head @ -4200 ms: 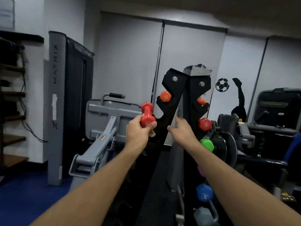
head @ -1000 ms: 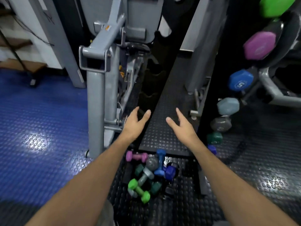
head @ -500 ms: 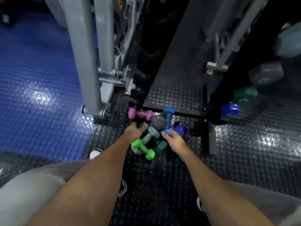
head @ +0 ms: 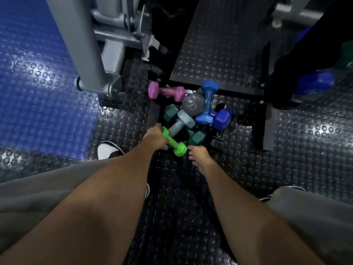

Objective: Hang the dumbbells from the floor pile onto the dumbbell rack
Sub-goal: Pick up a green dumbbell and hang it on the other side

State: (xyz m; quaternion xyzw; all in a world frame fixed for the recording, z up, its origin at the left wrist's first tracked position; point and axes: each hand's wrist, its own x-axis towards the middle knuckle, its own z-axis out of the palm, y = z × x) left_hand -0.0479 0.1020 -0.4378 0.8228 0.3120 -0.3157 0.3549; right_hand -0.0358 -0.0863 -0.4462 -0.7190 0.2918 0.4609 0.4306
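Green dumbbell [head: 174, 142] gripped by its bar in the left hand [head: 154, 138], at the near edge of the floor pile [head: 193, 115].
The right hand [head: 198, 155] hovers just beside the green weight's near end, fingers loosely curled and holding nothing; pink [head: 166, 92], grey [head: 192, 106] and blue [head: 207, 101] dumbbells lie behind on the studded black mat [head: 298, 142].

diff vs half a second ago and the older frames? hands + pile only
The left hand has closed around the handle of the green dumbbell; half a second ago it only reached the pile. The right hand has pulled back from the blue dumbbell and now sits by the green one's near end, holding nothing. Earlier, the left hand held a red dumbbell at the rack. The pink dumbbell and the rest of the pile look unmoved.
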